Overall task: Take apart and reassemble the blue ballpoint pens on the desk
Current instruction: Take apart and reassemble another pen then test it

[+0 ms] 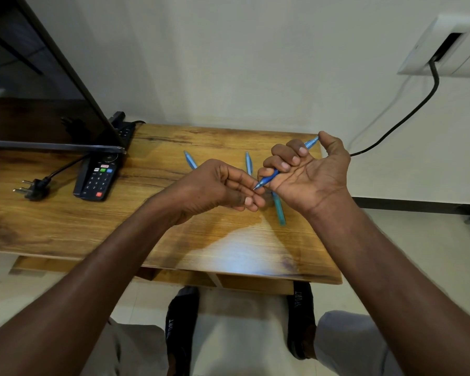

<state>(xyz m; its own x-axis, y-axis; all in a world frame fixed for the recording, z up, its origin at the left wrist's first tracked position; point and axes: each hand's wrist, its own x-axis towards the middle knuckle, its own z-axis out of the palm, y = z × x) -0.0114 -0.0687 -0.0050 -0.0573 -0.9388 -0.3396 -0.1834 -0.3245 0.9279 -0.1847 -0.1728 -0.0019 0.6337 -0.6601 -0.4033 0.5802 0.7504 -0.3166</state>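
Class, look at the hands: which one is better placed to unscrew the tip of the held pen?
The left hand: its fingertips already meet the tip of the pen, while the right hand grips the barrel.

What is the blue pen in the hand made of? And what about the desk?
The held pen looks like see-through blue plastic with a darker, maybe rubbery grip and a small, probably metal tip. The desk looks like wood, or a wood-print board: brown grain streaks and knots, with a smooth sheen that reflects light.

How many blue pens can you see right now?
4: one held in the right hand, pen; three on the desk: far left, middle, near. Hands may hide more.
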